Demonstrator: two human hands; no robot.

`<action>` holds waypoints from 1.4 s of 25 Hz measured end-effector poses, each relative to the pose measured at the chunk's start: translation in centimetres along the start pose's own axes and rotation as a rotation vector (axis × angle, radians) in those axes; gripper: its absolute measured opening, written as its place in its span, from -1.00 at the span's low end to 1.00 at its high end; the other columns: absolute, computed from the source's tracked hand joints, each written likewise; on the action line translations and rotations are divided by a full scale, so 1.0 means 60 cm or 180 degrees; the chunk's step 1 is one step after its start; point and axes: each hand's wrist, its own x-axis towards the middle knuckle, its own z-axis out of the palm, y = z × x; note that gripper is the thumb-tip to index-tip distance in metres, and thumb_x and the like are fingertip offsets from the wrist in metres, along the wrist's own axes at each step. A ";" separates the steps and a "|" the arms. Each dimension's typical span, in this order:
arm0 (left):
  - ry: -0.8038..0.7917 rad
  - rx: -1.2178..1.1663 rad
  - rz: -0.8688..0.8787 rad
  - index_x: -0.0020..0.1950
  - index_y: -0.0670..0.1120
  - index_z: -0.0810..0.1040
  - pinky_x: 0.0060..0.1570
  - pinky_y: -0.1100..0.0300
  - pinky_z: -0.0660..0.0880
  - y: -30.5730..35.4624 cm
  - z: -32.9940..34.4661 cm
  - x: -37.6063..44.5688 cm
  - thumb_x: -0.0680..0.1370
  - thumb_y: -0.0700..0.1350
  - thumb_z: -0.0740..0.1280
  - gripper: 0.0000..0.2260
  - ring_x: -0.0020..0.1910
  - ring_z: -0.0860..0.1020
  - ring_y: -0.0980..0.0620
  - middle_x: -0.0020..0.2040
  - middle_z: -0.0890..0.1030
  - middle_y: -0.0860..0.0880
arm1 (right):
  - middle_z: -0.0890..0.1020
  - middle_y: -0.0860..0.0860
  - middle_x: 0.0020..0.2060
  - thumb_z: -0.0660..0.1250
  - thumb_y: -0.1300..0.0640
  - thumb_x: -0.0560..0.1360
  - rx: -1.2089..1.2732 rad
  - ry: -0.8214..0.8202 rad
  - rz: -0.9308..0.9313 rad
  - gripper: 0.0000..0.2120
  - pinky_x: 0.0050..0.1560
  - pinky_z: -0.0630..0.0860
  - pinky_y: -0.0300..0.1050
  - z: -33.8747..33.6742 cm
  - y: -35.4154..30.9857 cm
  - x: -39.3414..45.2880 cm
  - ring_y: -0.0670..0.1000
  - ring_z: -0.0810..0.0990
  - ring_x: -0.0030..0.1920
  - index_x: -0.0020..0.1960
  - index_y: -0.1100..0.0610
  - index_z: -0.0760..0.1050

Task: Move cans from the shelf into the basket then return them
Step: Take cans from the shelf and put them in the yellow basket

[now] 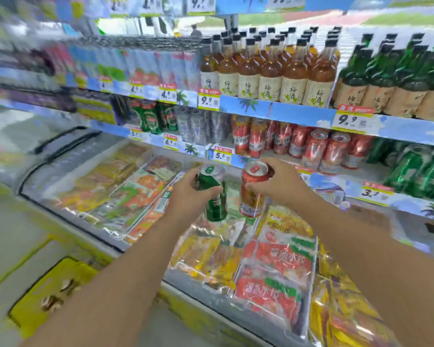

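Observation:
My left hand (189,190) grips a green can (214,204) near its top, held upright over the freezer. Just to its right, my right hand (280,182) grips a red can (252,196) by its upper part. Both cans hang in the air in front of the can shelf (273,160), a little below its edge. On that shelf stand rows of red cans (318,151), silver cans (198,128) and green cans (150,118). The yellow basket (53,289) sits at the lower left, by my left forearm, and its inside is blurred.
A glass-topped chest freezer (125,196) full of frozen food packs runs below the shelves, right under my arms. Bottles (271,73) fill the shelf above the cans. More green cans (416,169) stand at the far right. Price tags (222,155) line the shelf edges.

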 end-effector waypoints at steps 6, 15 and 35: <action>0.0890 0.0234 -0.0346 0.27 0.09 0.56 0.01 0.17 0.57 -0.091 -0.265 -0.078 0.41 -0.02 0.60 -0.53 0.08 0.63 0.15 0.09 0.65 0.16 | 0.64 -0.11 0.00 0.64 0.00 0.30 -0.0032 -0.0678 -0.0430 -0.53 -0.04 0.53 -0.21 0.248 -0.144 0.005 -0.07 0.62 0.01 0.15 -0.05 0.56; 0.1524 0.0434 -0.0843 0.25 0.18 0.46 0.05 0.13 0.54 -0.317 -0.641 -0.166 0.41 -0.02 0.61 -0.50 0.10 0.55 0.21 0.13 0.60 0.16 | 0.62 -0.15 0.04 0.65 -0.06 0.28 0.0077 -0.1665 -0.0536 -0.44 -0.02 0.56 -0.18 0.696 -0.303 0.006 -0.11 0.62 0.03 0.20 -0.10 0.50; 0.2166 0.0136 -0.2229 0.31 0.07 0.42 0.12 0.31 0.49 -0.852 -0.714 -0.192 0.37 -0.10 0.64 -0.39 0.16 0.56 0.21 0.19 0.58 0.10 | 0.49 -0.28 -0.01 0.66 0.15 0.29 -0.0149 -0.3110 -0.0437 -0.40 -0.11 0.34 -0.62 1.262 -0.113 0.055 -0.25 0.53 -0.04 0.16 -0.17 0.42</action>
